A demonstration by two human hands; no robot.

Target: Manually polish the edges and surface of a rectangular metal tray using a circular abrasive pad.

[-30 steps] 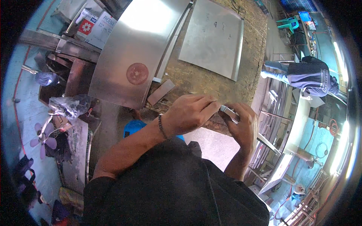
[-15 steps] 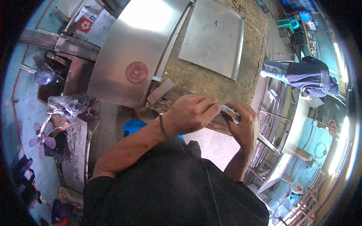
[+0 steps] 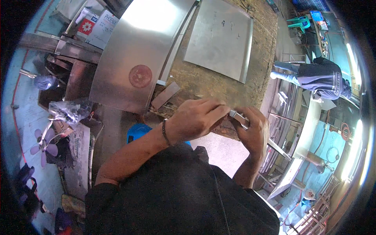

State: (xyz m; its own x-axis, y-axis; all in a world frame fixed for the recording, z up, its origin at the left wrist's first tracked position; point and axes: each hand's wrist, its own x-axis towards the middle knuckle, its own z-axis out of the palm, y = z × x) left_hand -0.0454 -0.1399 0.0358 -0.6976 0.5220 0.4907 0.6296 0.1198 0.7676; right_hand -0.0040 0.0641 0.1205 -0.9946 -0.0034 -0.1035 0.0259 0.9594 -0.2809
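Before my chest, close to the worn wooden workbench's [image 3: 219, 84] near edge, my two hands meet. In my right hand [image 3: 254, 129] is a small silver rectangular metal piece [image 3: 238, 117], gripped between thumb and fingers. My left hand [image 3: 199, 119], with a dark bracelet at its wrist, is closed, its fingertips pinched at the left end of that piece. Whatever lies inside the left fingers is hidden. Just beyond the left hand, a flat brownish strip [image 3: 165, 95] rests on the bench edge.
A large shiny metal sheet [image 3: 121, 74] carries a dark red disc [image 3: 140, 76]. A shallow metal panel [image 3: 219, 39] lies farther right. Below sits something blue [image 3: 137, 132]. A fan [image 3: 45, 147] stands left. At right, another person [image 3: 319, 78] bends near metal stock [image 3: 280, 121].
My hands stay nearly in place around the small metal piece, which has tilted or shifted very slightly. The surrounding view has moved a little.
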